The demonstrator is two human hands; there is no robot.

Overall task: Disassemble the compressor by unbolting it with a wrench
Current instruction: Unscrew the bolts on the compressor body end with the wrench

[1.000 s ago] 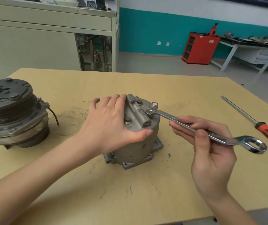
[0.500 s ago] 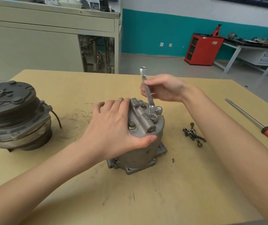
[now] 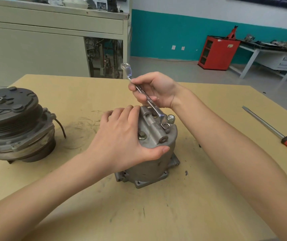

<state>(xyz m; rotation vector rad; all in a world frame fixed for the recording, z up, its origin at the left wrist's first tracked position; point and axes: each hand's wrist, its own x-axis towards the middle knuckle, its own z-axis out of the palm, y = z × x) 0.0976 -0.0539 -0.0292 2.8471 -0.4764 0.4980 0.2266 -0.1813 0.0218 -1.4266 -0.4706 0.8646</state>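
Note:
A grey metal compressor body (image 3: 154, 162) stands upright in the middle of the table. My left hand (image 3: 122, 141) grips its top from the left, thumb wrapped across the front edge. My right hand (image 3: 154, 90) holds the shaft of a silver wrench (image 3: 148, 100) behind the compressor. The wrench's ring end sits over a bolt (image 3: 166, 126) on the top cover, and its other end points up and away. A second bolt (image 3: 171, 118) stands beside it at the right, and another bolt (image 3: 141, 136) shows by my left hand.
A dark clutch pulley assembly (image 3: 16, 124) sits at the table's left. A long screwdriver with a red and black handle (image 3: 276, 133) lies near the right edge. Beyond the table stand a beige cabinet (image 3: 35, 49) and a red cabinet (image 3: 217, 53).
My right hand swung the wrench from pointing right toward me round to the far side of the compressor. My forearm now hides the loose bolts on the table. My left hand stayed put.

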